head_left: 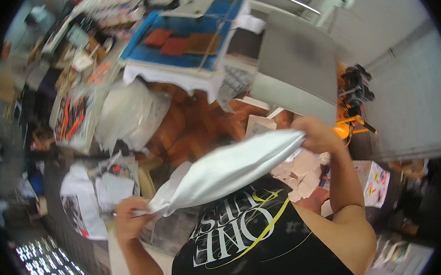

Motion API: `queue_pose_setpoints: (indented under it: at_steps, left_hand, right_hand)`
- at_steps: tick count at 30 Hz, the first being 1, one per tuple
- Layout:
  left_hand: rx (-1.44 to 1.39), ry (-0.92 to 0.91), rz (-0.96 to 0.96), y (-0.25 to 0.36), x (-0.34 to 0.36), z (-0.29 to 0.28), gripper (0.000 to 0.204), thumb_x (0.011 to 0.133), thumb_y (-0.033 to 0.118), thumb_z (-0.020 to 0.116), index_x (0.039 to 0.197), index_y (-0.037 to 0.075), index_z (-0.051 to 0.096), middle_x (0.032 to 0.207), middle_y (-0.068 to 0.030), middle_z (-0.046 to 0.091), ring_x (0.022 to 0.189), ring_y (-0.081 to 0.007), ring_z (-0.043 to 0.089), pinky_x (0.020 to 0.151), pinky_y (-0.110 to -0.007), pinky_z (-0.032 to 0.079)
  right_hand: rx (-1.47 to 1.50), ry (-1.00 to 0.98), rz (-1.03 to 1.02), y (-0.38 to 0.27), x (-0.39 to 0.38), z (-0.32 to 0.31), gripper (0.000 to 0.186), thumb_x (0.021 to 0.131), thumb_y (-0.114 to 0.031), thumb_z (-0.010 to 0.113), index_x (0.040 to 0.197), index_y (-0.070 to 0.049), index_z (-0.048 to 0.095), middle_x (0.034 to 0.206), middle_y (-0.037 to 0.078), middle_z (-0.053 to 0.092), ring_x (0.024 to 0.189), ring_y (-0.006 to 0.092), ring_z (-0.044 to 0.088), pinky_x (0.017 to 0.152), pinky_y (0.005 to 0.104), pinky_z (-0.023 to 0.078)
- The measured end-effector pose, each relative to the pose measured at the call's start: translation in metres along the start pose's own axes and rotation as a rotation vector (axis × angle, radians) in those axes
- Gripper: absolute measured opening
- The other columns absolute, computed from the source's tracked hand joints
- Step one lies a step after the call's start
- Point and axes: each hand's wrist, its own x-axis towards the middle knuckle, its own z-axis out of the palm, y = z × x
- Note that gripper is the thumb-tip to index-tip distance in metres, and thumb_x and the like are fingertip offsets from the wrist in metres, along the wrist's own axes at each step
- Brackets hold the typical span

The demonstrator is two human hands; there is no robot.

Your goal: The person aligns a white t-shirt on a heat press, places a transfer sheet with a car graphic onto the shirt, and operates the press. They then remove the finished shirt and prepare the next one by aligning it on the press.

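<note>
A white cloth (227, 165) is stretched across in front of my chest, its middle slack and billowing. My left hand (130, 214) is closed on its lower left corner, the fingers pinched together. At the other end, higher up, my right hand (316, 135) grips the right corner. The cloth is slightly blurred, and whether it is a garment I cannot tell. To the left, near my left hand, lie a white shirt with a dark print (82, 201) and a folded white cloth (114, 191).
Ahead stands a blue-topped table (148, 53) bearing reddish-brown pieces (175, 45). A grey flat-topped table (296, 55) adjoins it on the right. A bulging clear plastic bag (129, 110) sits left of the reddish floor. Pale paper scraps (302, 175) are piled under my right arm.
</note>
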Motion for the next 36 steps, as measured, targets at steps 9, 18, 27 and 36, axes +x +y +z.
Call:
queue_pose_setpoints:
  at_steps: [9, 18, 27, 36]
  left_hand:
    - [0.633, 0.578, 0.615, 0.258, 0.378, -0.036, 0.043, 0.098, 0.024, 0.063, 0.132, -0.003, 0.063, 0.125, -0.0148, 0.069, 0.118, -0.0221, 0.064, 0.105, -0.034, 0.045]
    - [-0.360, 0.742, 0.868, 0.397, 0.422, -0.046, 0.045, 0.105, 0.026, 0.061, 0.137, -0.004, 0.056, 0.130, -0.0134, 0.064, 0.121, -0.0221, 0.061, 0.106, -0.035, 0.046]
    - [-0.266, 0.478, 0.457, 0.190, 0.318, 0.067, 0.015, 0.097, 0.004, 0.057, 0.111, 0.002, 0.062, 0.114, -0.0102, 0.065, 0.105, -0.0222, 0.062, 0.097, -0.037, 0.049]
    - [-1.111, 0.178, 0.117, -0.002, 0.182, 0.196, 0.020, 0.096, 0.021, 0.071, 0.107, 0.015, 0.055, 0.146, -0.0098, 0.051, 0.133, -0.0302, 0.052, 0.110, -0.052, 0.046]
  right_hand:
    - [-0.528, 0.654, 0.249, 0.088, -0.025, -0.335, 0.032, 0.090, -0.022, 0.070, 0.116, -0.003, 0.072, 0.098, 0.015, 0.074, 0.092, 0.0269, 0.069, 0.090, 0.0394, 0.052]
    - [-0.335, 1.438, 0.208, 0.045, -0.090, -0.487, 0.023, 0.098, -0.021, 0.064, 0.113, -0.004, 0.070, 0.084, 0.007, 0.069, 0.067, 0.0169, 0.060, 0.057, 0.0352, 0.050]
    - [-0.599, 1.166, 0.226, 0.214, -0.138, -0.279, 0.035, 0.077, 0.003, 0.061, 0.110, -0.005, 0.071, 0.112, 0.019, 0.073, 0.108, 0.0385, 0.068, 0.095, 0.0441, 0.052]
    - [-0.273, 1.150, 0.301, 0.227, -0.140, -0.012, 0.028, 0.070, 0.004, 0.073, 0.094, -0.009, 0.080, 0.090, 0.011, 0.072, 0.091, 0.0304, 0.067, 0.084, 0.0392, 0.052]
